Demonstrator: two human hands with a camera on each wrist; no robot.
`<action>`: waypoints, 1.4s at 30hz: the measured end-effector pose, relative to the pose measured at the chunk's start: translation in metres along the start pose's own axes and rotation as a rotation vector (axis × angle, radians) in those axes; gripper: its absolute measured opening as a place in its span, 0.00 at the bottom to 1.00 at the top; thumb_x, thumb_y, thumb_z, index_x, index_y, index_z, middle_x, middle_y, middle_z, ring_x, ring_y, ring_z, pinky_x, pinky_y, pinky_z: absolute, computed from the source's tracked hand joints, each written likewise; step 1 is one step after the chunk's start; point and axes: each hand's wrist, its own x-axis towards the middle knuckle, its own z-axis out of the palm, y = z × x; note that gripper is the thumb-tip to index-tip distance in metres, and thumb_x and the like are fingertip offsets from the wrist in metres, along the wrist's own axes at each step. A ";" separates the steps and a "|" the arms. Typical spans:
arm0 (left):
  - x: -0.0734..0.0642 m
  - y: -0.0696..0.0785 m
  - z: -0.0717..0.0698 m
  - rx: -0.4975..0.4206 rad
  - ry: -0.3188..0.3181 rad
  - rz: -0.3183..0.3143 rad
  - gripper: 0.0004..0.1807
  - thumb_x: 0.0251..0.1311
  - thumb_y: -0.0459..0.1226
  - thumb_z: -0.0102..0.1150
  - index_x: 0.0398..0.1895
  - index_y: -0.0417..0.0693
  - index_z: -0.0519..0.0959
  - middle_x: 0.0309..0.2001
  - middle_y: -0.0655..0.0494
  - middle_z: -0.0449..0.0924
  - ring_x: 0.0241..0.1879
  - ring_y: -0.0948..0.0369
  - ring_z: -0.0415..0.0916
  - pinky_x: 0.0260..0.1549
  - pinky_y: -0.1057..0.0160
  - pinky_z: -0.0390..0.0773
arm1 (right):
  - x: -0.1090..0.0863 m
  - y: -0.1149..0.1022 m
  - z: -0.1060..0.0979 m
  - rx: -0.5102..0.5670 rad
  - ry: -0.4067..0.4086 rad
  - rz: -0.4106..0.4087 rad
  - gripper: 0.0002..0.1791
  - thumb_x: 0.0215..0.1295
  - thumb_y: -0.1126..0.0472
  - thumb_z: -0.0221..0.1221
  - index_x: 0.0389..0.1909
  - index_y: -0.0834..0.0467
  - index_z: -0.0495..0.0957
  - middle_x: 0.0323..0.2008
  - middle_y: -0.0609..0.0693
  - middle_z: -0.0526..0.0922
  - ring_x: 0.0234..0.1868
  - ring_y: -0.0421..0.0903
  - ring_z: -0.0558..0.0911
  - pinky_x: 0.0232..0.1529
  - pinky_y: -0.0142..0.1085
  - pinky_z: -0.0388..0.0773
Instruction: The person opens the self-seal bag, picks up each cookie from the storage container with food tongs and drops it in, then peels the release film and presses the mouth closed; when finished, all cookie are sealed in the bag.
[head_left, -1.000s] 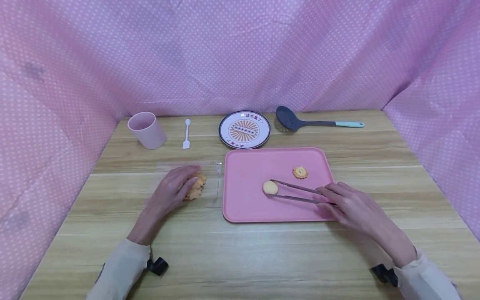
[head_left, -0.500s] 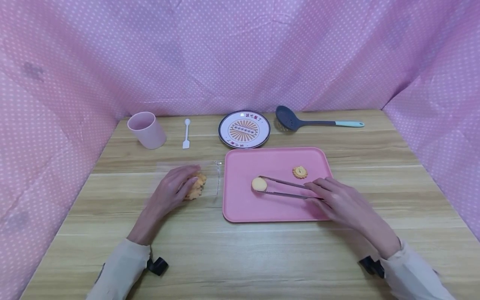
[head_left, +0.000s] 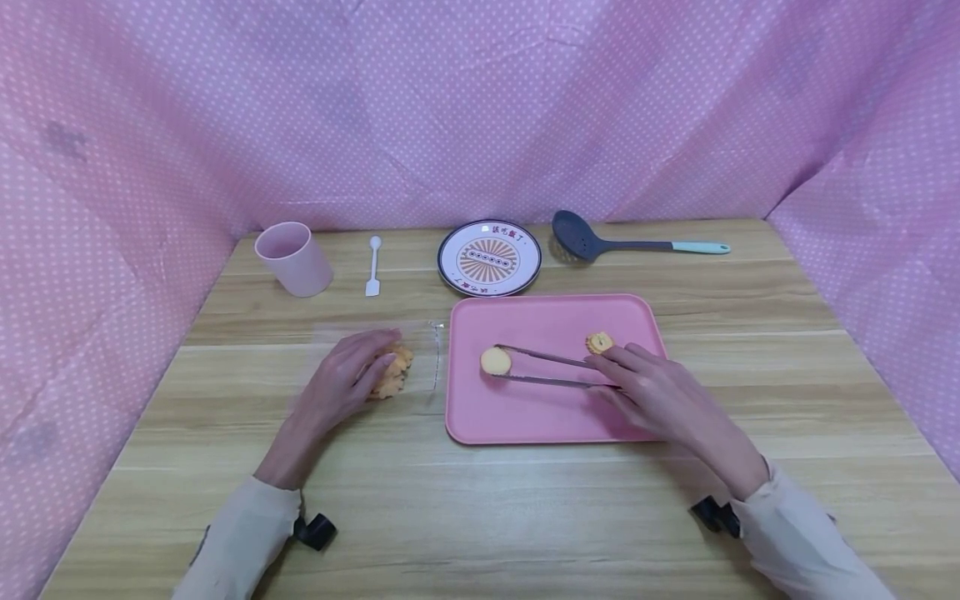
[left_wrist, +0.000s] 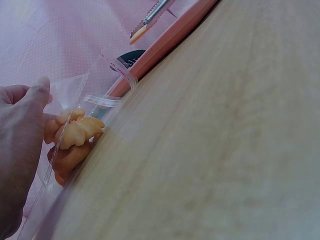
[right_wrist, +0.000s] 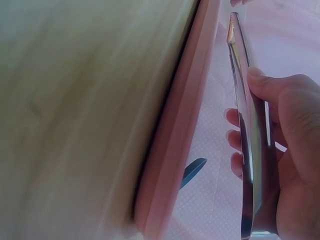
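My right hand grips metal tongs, thumb on one side and fingers on the other in the right wrist view. Between the tong tips is a round pale cookie, held above the left part of the pink tray. A second, ruffled cookie lies on the tray beside my right fingers, partly covered by them. Left of the tray, my left hand pinches the film of a clear plastic bag. Several golden cookies sit inside the bag; the hand hides part of them.
Along the back of the wooden table stand a pink cup, a small white spatula, a patterned plate and a slotted ladle with a mint handle. Pink dotted cloth hangs behind.
My right hand has moved left, carrying the tongs and round cookie across the tray toward the bag. Its fingers now partly cover the ruffled cookie. The left hand has stayed in place.
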 end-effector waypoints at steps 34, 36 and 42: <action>0.001 -0.001 0.002 0.005 0.012 0.017 0.18 0.79 0.40 0.53 0.60 0.36 0.80 0.59 0.42 0.82 0.60 0.44 0.78 0.61 0.44 0.75 | 0.055 -0.017 0.031 0.069 -0.037 -0.018 0.20 0.65 0.59 0.72 0.55 0.62 0.83 0.45 0.54 0.85 0.44 0.52 0.82 0.41 0.46 0.85; 0.001 -0.002 0.002 0.005 0.020 0.027 0.20 0.80 0.42 0.52 0.59 0.36 0.81 0.58 0.42 0.83 0.59 0.43 0.79 0.61 0.45 0.75 | 0.058 -0.018 0.032 0.072 -0.029 -0.026 0.19 0.66 0.59 0.71 0.55 0.62 0.84 0.45 0.53 0.85 0.44 0.52 0.82 0.40 0.45 0.85; 0.001 -0.002 0.002 0.006 0.034 0.037 0.21 0.81 0.44 0.50 0.58 0.35 0.81 0.57 0.42 0.83 0.58 0.43 0.79 0.62 0.47 0.75 | 0.067 -0.021 0.038 0.085 -0.021 -0.034 0.19 0.67 0.58 0.70 0.54 0.61 0.83 0.44 0.53 0.85 0.44 0.52 0.83 0.40 0.45 0.85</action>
